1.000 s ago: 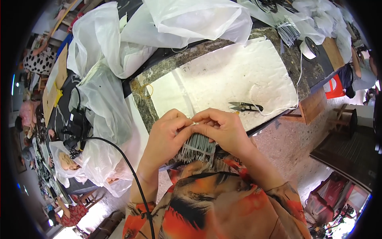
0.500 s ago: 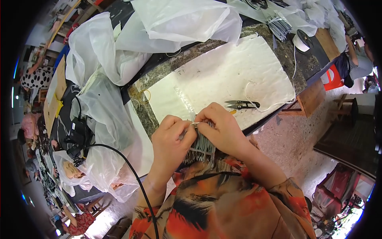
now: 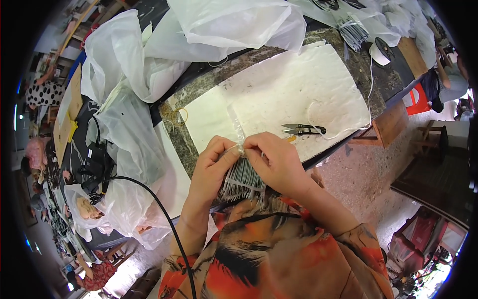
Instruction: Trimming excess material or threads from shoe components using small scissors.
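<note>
Left hand [image 3: 211,167] and right hand [image 3: 276,162] pinch together at the tabletop's [image 3: 402,74] near edge

In the head view, each has thumb and fingers closed on a small whitish piece [image 3: 241,149], too tiny to make out, at the far end of a bundle of grey strands [image 3: 245,179]. The bundle sits between the wrists by the near edge, a pale band around it, loose ends toward the patterned shirt [image 3: 279,244]. From the fingertips a clear strip [image 3: 235,122] reaches onto a white sheet [image 3: 294,84]. Black snips [image 3: 304,130] lie near the sheet's near right corner, blades pointing left. White cord [image 3: 370,92] runs from near them to a spool [image 3: 381,53] toward the tabletop's right edge. Translucent bags [image 3: 114,55] crowd the far and left edges.
</note>
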A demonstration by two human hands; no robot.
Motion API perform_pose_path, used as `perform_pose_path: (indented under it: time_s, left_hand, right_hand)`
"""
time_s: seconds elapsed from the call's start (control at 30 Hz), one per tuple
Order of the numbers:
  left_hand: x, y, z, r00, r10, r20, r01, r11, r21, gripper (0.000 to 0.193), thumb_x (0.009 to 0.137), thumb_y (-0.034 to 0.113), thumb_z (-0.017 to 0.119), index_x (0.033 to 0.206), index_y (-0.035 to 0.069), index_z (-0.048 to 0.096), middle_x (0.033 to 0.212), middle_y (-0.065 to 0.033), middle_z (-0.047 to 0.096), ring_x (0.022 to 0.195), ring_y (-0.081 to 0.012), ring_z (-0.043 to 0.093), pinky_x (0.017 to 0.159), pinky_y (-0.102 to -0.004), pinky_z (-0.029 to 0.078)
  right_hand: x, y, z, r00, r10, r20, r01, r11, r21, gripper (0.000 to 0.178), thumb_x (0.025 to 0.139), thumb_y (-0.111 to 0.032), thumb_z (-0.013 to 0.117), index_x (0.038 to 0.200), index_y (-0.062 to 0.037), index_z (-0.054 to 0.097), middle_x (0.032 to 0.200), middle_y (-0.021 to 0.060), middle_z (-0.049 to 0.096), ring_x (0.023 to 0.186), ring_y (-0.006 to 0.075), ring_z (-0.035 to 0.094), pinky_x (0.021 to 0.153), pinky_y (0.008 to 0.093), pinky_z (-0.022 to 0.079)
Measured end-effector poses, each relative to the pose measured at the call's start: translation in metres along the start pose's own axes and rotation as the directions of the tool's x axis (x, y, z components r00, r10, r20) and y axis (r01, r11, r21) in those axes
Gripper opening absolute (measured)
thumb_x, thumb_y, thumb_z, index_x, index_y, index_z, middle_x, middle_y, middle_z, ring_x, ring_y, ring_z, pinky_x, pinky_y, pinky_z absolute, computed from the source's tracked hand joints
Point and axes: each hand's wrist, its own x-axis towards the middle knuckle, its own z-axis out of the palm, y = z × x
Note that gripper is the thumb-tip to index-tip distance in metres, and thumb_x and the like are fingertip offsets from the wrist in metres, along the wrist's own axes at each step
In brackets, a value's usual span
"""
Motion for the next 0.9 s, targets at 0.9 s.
perform_pose_path:
  time_s: [0.9]
  left_hand:
    - [0.009, -0.001, -0.015, 0.938, 0.322, -0.128, -0.244, 0.876, 0.416, 0.015, 0.093, 0.015, 0.069, 0.093, 0.003, 0.077, 0.090, -0.0046, 0.063, 0.083, -0.0141, 0.061, 0.076, -0.0253, 0.046]
  right_hand:
    - [-0.013, -0.025, -0.037, 0.787, 0.332, 0.520, -0.411, 0.911, 0.040, 0.022, 0.090, -0.019, 0.059, 0.079, -0.0002, 0.054, 0.064, 0.0107, 0.051, 0.060, 0.0197, 0.047, 0.059, 0.0346, 0.042]
